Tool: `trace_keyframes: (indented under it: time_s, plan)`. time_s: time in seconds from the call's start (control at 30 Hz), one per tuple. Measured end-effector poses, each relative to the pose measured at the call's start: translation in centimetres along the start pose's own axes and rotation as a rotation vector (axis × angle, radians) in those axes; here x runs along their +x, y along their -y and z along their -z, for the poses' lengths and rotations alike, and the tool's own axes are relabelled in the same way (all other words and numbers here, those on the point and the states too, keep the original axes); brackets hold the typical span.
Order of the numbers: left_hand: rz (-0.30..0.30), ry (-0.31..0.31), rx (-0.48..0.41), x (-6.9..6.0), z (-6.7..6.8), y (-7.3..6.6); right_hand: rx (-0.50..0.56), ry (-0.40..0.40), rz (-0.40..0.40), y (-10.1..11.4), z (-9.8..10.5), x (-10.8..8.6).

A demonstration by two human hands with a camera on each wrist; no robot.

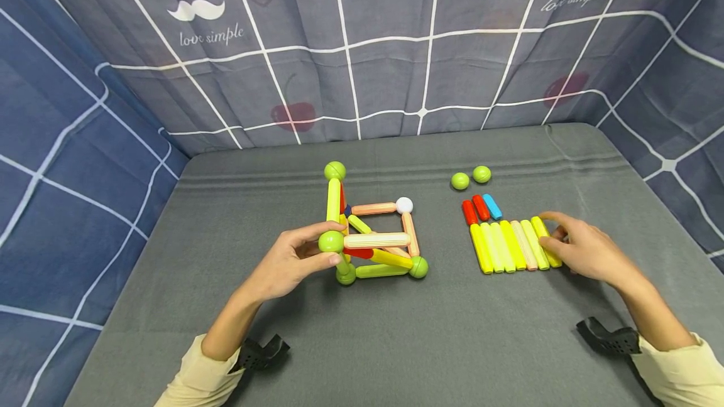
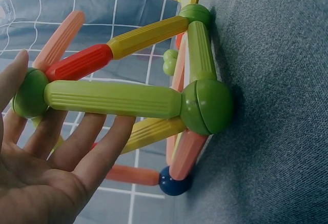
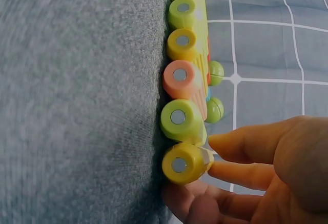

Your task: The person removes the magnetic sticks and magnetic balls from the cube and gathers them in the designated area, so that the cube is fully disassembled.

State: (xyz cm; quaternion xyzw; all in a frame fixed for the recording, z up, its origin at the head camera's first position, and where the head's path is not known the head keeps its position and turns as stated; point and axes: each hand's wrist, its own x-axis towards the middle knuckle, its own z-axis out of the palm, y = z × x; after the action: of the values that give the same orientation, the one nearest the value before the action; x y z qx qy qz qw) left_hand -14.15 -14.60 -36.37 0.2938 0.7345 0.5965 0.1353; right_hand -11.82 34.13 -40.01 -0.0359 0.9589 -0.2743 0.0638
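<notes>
A frame of magnetic building sticks and balls stands left of centre in the head view. My left hand holds it at an upper green ball, thumb on the near side. In the left wrist view, the other fingers lie behind a light green stick that runs to a lower green ball. My right hand is at the right end of a row of loose sticks. Its thumb and fingers grip the outermost yellow stick, which lies beside a light green stick.
Behind the row lie two short red sticks and a short blue stick. Farther back are two loose green balls. A grey cloth covers the table, and checked curtains hang around its back and sides.
</notes>
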Motion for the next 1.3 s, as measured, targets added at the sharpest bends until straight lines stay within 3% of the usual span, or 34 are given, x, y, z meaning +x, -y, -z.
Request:
trace_keyframes:
  time_s: [0.57,0.67,0.83,0.93,1.07,1.3]
  plan:
    - [-0.012,0.001,0.012,-0.1,0.1,0.0,0.019,0.013,0.046,-0.2,-0.2,-0.3]
    - [-0.009,-0.001,0.022,-0.1,0.1,-0.1,0.002,-0.012,0.042,0.0,-0.1,-0.3]
    - [-0.004,-0.001,0.030,-0.1,0.1,0.0,-0.043,-0.130,0.081,1.0,0.1,-0.2]
    - [-0.004,-0.001,0.029,-0.1,0.1,0.0,-0.017,-0.211,0.167,2.8,0.0,-0.5]
    - [-0.009,-0.001,0.027,-0.1,0.1,0.0,0.071,-0.273,0.333,7.0,-0.5,-0.8]
    - [-0.016,0.002,0.012,0.0,0.0,0.0,0.274,-0.173,0.555,15.2,-2.3,-0.9]
